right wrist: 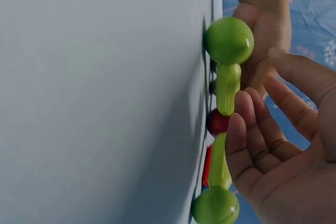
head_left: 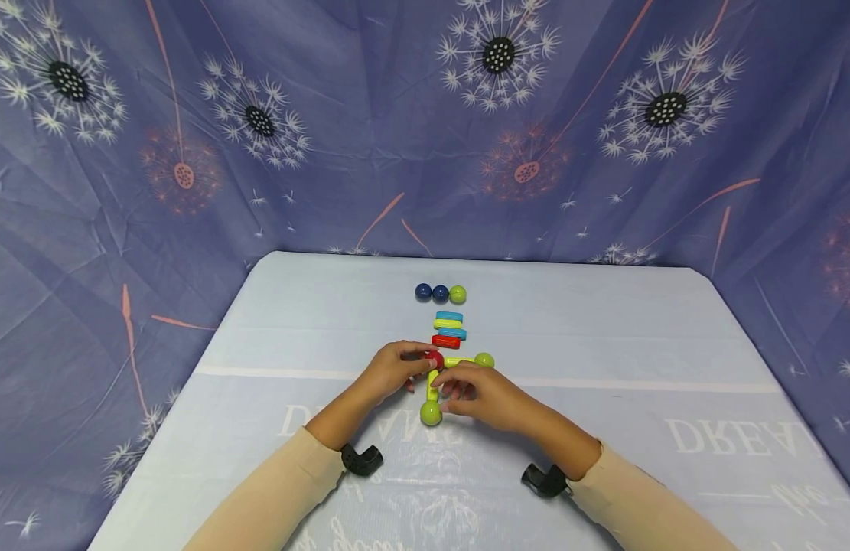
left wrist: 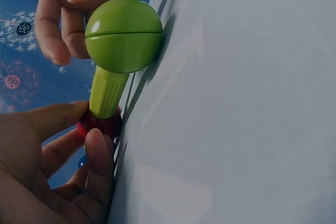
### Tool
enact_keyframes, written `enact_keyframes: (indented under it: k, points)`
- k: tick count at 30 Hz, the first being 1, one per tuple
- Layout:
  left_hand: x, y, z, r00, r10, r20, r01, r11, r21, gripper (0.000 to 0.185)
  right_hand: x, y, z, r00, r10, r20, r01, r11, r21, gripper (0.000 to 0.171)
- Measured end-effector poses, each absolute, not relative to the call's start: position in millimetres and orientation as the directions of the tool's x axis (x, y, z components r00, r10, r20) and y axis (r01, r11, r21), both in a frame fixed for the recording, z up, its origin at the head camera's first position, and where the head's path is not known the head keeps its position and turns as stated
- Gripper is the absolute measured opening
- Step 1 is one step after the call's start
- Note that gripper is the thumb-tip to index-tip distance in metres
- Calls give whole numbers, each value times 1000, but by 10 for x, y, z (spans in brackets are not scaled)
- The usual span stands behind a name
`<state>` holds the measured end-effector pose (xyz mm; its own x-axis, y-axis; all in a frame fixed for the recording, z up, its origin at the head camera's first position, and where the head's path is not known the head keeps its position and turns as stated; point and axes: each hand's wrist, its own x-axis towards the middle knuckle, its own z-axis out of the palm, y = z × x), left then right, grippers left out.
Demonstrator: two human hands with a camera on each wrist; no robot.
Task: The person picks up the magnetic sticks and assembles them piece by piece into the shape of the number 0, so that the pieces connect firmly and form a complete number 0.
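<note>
My left hand (head_left: 389, 372) pinches a red ball (left wrist: 100, 128) between thumb and fingertips. Two yellow-green rods meet at this ball in a corner. The near rod (head_left: 432, 386) runs toward me and ends in a green ball (head_left: 431, 414); the other rod (head_left: 459, 361) points right, to a second green ball (head_left: 484, 359). Over the near rod hovers my right hand (head_left: 492, 396), its fingers loosely bent and its thumb apart from them. In the right wrist view its fingertips (right wrist: 237, 124) lie beside the near rod and red ball, with nothing gripped.
Beyond the hands lie a red rod (head_left: 446, 342), two blue rods and a yellow rod (head_left: 447, 324) in a stack-like row. Farther back, two dark blue balls (head_left: 423, 291) and a green ball (head_left: 457, 294) stand in line. A patterned curtain (head_left: 369, 138) hangs behind the table (head_left: 604, 329).
</note>
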<state>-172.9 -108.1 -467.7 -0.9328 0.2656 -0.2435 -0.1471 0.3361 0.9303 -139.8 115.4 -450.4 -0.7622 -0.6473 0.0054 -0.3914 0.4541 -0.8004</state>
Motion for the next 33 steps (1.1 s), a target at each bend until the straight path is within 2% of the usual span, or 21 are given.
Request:
enact_keyframes:
  k: [9, 21, 33]
  points:
    - [-1731, -1079, -4679, -933, 257, -251, -154, 344, 926, 30, -1458, 1265, -4376, -832, -555, 15, -351, 505, -788, 36]
    - [-1727, -1068, -4666, -934, 244, -262, -158, 375, 913, 30, -1601, 1424, -4335, -907, -420, 36, -283, 544, -790, 32]
    - [-1747, -1045, -4620, -945, 212, -249, -135, 441, 887, 31, -1721, 1565, -4443, -927, -370, -68, -193, 624, -757, 34]
